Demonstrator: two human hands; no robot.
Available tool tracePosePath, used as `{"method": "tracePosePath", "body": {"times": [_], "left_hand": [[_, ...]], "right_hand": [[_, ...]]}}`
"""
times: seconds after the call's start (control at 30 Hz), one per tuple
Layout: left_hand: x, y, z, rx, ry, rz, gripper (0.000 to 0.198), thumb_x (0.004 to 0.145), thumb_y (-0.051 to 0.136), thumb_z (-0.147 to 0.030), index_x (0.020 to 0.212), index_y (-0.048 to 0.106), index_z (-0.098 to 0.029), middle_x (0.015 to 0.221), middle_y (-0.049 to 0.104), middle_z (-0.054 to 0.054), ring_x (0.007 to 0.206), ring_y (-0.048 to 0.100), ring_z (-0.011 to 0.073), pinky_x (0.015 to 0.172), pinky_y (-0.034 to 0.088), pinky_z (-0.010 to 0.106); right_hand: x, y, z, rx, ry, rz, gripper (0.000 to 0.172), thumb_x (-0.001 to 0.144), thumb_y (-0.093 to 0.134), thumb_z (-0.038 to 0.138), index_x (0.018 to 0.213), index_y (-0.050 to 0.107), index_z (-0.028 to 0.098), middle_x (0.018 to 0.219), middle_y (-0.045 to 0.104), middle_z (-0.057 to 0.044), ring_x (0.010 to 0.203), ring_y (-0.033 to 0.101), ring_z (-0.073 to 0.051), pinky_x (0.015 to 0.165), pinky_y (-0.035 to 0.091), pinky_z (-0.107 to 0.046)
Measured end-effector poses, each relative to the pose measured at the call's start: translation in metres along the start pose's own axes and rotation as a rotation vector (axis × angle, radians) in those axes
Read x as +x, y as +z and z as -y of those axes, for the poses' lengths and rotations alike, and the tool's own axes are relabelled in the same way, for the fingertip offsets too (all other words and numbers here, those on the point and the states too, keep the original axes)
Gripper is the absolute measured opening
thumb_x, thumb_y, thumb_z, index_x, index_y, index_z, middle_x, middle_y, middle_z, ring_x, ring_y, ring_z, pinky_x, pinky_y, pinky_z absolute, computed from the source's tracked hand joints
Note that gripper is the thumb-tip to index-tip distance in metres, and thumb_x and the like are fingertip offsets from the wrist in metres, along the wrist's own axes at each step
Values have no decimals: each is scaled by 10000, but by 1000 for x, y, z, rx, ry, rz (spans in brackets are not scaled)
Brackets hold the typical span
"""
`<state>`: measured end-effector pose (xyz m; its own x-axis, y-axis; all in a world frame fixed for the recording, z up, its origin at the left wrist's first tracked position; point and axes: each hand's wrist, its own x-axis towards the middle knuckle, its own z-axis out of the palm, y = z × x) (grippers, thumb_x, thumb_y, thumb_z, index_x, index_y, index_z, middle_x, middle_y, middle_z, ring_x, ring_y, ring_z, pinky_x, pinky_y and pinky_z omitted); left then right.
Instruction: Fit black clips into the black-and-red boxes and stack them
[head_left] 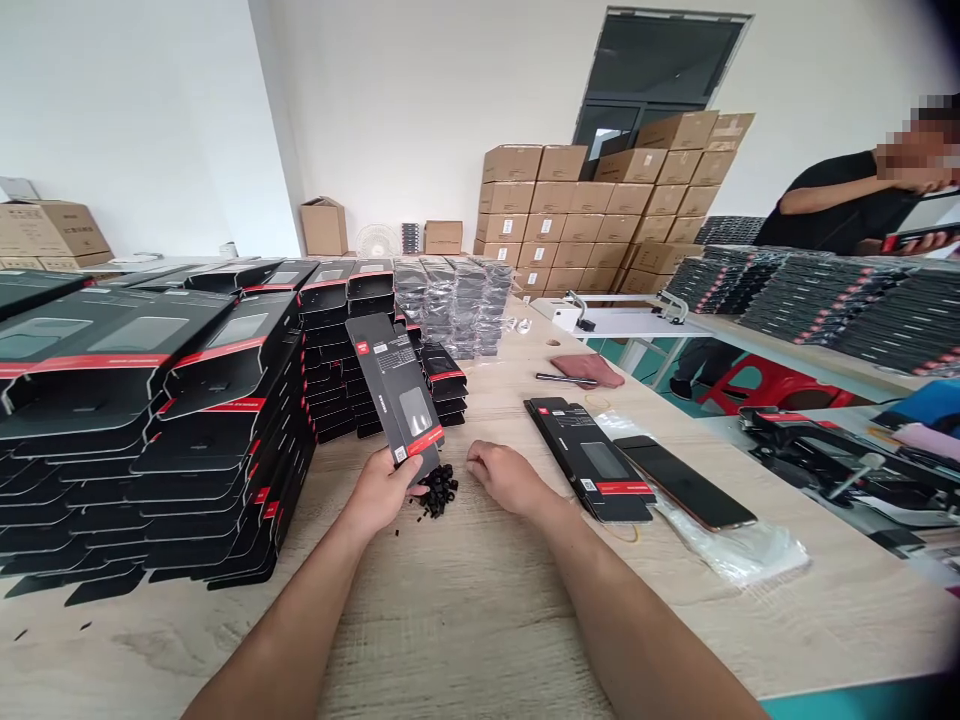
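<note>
The left hand (379,490) gripped a tilted black-and-red retail box (395,395) above the counter (465,620). The right hand (510,478) lay open beside a heap of what looked like small black fittings (439,490). One careless swing could topple the nearby stacked boxes (225,440).

Right there on the black box (391,385) — a red band, white print, a small square code — nothing legible! Same story for the labels on the brown cartons (559,228).
</note>
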<state>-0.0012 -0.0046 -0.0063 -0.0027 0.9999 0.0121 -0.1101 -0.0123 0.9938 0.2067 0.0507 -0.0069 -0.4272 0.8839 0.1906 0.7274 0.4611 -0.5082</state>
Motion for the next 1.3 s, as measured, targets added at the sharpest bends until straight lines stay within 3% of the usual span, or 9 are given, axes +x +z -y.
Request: {"method": "tracePosePath", "body": {"times": [0.23,0.5,0.6,0.77,0.93,1.03,1.13,1.23,1.3], "left_hand": [[3,7,10,-21,58,43,280,724,665,-215,999,698,-174,1025,706,33,931,661,208,837,564,384],[1,13,11,215,169,-6,368,858,490,-450,918,715,-165,849,717,42,809,653,212,779,523,317],[-1,16,10,269,214,-21,405,868,471,-478,940,719,-166,841,717,40,820,643,216,796,502,310],[-2,18,9,68,155,-11,432,817,546,-524,1026,706,-181,979,719,59,912,652,237,822,521,330],[-2,15,9,-72,113,80,509,804,560,-551,1131,654,-172,1142,671,87,1025,632,250,905,513,408],[-3,12,9,-54,60,120,544,802,563,-556,1176,629,-166,1204,642,107,1045,630,263,922,500,431],[-5,11,4,-41,26,141,554,820,534,-559,1204,611,-167,1204,642,117,1064,618,283,902,500,445],[-8,11,-4,67,94,131,431,817,573,-494,1111,678,-197,1178,657,85,1157,552,282,1003,414,433],[-12,10,-11,42,112,127,342,790,632,-419,1049,707,-208,1173,661,67,1214,503,275,1070,332,398]], "right_hand": [[-3,20,40,349,-145,-128,122,870,459,244,809,557,204,723,604,15,630,520,-123,609,411,-229],[1,25,65,-194,-90,-179,115,826,455,154,802,558,198,759,663,-62,650,583,-175,599,364,-258],[0,27,70,-213,-36,-198,109,826,453,151,858,551,189,782,671,-82,668,603,-193,601,367,-267],[-1,32,67,161,-67,-202,157,850,421,139,958,499,222,805,661,-26,709,611,-169,644,426,-257],[4,34,52,608,-82,-166,48,828,512,245,860,481,227,756,636,13,675,596,-142,631,471,-260],[6,28,42,596,50,-259,277,689,693,349,740,452,223,641,556,46,563,512,-121,537,423,-242],[6,15,37,504,131,-368,431,572,783,443,802,497,217,664,531,51,574,462,-114,543,393,-240],[4,3,38,718,50,-355,370,733,648,513,893,528,202,777,568,14,668,502,-124,629,417,-253],[1,-1,42,892,3,-230,327,804,574,513,809,533,189,742,567,9,657,501,-119,633,414,-252]]}}
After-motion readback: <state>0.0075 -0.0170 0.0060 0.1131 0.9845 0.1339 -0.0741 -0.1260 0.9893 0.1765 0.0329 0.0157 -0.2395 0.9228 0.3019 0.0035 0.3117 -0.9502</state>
